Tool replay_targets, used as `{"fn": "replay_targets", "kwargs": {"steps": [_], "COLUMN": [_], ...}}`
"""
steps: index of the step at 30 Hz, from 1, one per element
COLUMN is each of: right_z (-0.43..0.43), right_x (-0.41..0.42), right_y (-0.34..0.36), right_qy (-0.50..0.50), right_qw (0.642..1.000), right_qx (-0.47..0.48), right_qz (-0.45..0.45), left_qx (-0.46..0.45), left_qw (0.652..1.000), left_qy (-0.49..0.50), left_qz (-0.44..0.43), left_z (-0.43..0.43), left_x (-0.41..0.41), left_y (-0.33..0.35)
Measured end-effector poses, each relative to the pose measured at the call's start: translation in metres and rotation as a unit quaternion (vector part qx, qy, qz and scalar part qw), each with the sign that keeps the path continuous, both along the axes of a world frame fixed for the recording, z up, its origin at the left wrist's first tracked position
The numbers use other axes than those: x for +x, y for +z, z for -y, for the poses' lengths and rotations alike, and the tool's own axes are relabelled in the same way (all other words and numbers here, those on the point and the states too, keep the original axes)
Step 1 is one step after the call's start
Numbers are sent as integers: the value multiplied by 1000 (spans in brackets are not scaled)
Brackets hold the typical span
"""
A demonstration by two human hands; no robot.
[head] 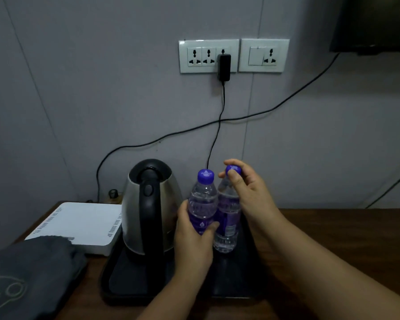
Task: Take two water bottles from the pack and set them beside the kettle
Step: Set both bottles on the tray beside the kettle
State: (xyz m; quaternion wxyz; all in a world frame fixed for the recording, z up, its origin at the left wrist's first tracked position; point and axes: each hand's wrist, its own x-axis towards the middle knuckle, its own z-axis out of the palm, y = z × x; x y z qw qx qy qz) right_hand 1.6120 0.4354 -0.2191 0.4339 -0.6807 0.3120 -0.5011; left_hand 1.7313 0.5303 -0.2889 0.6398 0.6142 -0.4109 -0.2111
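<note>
Two clear water bottles with purple caps and purple labels stand upright side by side on a black tray (134, 287), just right of a steel kettle (148, 211) with a black handle. My left hand (194, 241) wraps the lower body of the left bottle (202, 197). My right hand (249, 192) pinches the cap and neck of the right bottle (226, 229) from above. The bottles touch each other. The pack is not in view.
A white router-like box (79, 225) lies left of the kettle, and a dark grey folded cloth (30, 276) at the near left. Wall sockets (208, 55) hold a black adapter (224, 66) with cables hanging down. The wooden tabletop (344, 234) extends right.
</note>
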Motion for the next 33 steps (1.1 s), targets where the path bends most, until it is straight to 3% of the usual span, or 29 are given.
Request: {"fn": "replay_targets", "kwargs": {"steps": [5, 9, 15, 19, 23, 28, 33], "right_z": [0, -6, -37, -40, -33, -23, -22], "right_x": [0, -7, -32, -33, -36, -38, -33], "right_y": [-2, -17, -83, -99, -96, -97, -112], "right_qy": [3, 23, 20, -13, -5, -5, -33], "right_qw": [1000, 998, 984, 976, 979, 979, 973], "right_qx": [1, 53, 50, 1, 29, 51, 17], "right_qz": [0, 3, -168, -216, -200, -200, -227], "left_qx": [-1, 10, 75, 40, 7, 127, 153], "left_qw": [1000, 999, 988, 980, 956, 908, 872], "left_qy": [-1, -13, -70, -42, -40, -77, -56], "left_qz": [13, 49, 113, 192, 289, 392, 462], "left_z": [6, 4, -15, -37, -26, 3, 16], "left_x": [0, 1, 6, 5, 16, 37, 39], "left_y": [-8, -5, 5, 22, 73, 116, 128]}}
